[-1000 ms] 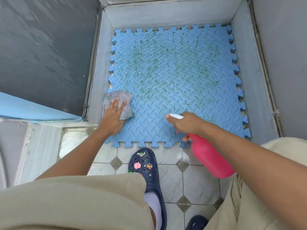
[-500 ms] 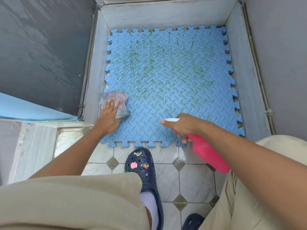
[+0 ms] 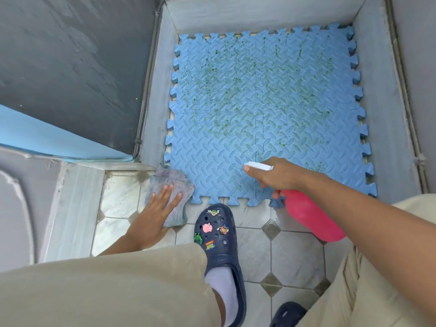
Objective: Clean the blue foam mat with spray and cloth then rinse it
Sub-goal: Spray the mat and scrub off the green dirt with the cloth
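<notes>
Pink bottle (image 3: 311, 218) aslant, nozzle (image 3: 258, 165) leftward over mat (image 3: 259, 102)

Count here: one blue foam mat (image 3: 271, 95), one grey cloth (image 3: 165, 182), one pink spray bottle (image 3: 311, 218). Plus two navy clogs (image 3: 217, 237) (image 3: 289, 313) on my feet.

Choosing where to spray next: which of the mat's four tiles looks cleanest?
The near-left tile, next to the cloth; it has the fewest green specks, the far two the most.
</notes>
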